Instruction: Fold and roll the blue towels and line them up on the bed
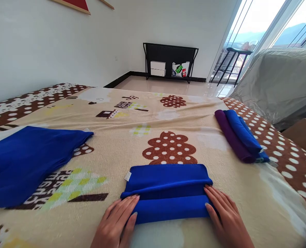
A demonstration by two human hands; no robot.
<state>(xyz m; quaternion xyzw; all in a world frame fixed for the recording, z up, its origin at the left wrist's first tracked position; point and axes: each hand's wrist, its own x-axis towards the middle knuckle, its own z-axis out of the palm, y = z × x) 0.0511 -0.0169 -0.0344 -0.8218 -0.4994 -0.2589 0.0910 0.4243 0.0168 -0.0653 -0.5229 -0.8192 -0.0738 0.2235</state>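
Note:
A blue cloth lies partly folded in front of me, with a raised crease across its middle and a small white tag at its upper left. My left hand rests on its left edge, thumb apart from the fingers. At the right edge, my right hand touches the cloth with fingertips and thumb spread, the thumb below the fingers. Farther right lie rolled cloths, a purple roll beside a blue roll. Spread loosely at the left is another blue cloth.
Everything lies on a patterned beige blanket with brown dotted borders. Beyond it, a black rack holds white boxes near the wall. A stool, a sheet-covered object and a cardboard box are at the right.

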